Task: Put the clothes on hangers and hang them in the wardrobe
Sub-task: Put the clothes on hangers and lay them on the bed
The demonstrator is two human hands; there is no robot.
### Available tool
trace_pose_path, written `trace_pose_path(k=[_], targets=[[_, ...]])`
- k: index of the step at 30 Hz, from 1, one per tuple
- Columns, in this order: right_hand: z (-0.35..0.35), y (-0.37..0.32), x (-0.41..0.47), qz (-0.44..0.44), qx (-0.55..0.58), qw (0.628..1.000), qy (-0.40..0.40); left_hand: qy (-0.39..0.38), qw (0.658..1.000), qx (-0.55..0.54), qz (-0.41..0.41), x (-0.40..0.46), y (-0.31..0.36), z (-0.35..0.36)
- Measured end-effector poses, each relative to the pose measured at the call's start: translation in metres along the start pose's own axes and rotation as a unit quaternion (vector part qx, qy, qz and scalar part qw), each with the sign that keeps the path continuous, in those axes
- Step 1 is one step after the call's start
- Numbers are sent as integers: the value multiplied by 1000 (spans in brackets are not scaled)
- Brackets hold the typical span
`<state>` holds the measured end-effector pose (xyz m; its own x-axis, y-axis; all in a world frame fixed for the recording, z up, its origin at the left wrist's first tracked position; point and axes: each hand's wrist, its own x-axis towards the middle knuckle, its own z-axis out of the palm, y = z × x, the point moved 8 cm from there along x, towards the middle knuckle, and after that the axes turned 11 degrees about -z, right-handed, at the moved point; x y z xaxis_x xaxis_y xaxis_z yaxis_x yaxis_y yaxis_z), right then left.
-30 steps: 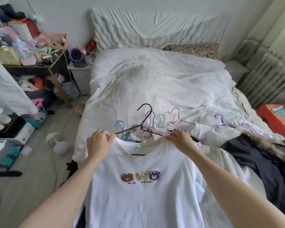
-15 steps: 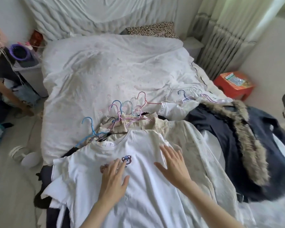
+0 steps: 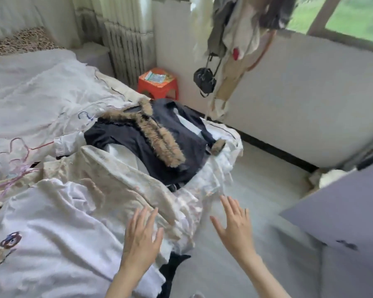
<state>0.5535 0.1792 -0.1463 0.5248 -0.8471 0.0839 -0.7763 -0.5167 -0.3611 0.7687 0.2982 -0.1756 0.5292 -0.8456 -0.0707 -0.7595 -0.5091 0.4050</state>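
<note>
Both my hands are empty right now, fingers spread and straight. My left hand (image 3: 141,237) hovers over the edge of the clothes pile, just above the cream garment (image 3: 116,179); I can't tell if it touches the cloth. My right hand (image 3: 235,224) is out past the bed edge, over the bare floor (image 3: 256,190), holding nothing.

The white T-shirt (image 3: 52,244) with the bear patches lies flat at the near corner of the bed (image 3: 30,87), to the left of my left hand. I can't see a hanger in it from here. The dark jacket (image 3: 138,138) with the fur trim lies further up the bed, on top of other white clothes. A tangle of thin hangers (image 3: 15,160) lies at the left, blurred. At the right a grey door (image 3: 342,211) stands ajar, which I take to be the wardrobe.

My guess is I am between garments, turning toward the wardrobe or picking the next piece. To do it well I would take one garment at a time by the collar, lift it off the pile so nothing drags along, feed the hanger through the neck, settle both shoulders evenly, then carry it by the hook so it does not slip off on the way
</note>
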Motion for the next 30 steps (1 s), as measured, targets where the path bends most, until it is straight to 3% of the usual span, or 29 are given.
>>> trace_pose_path(k=[5,12,21,30], targets=[[-76,124,-55,131,-13,988,77,-11,988,-8,154,17,138,37],[-157,235,-123,271,-19,942,197,-63,951,-16,302,27,326,81],[-202,352,-216,466,-48,844,262,-167,861,-25,480,-13,513,169],[-262,437,-303,616,-117,724,287,-212,728,-6,652,-62,703,238]])
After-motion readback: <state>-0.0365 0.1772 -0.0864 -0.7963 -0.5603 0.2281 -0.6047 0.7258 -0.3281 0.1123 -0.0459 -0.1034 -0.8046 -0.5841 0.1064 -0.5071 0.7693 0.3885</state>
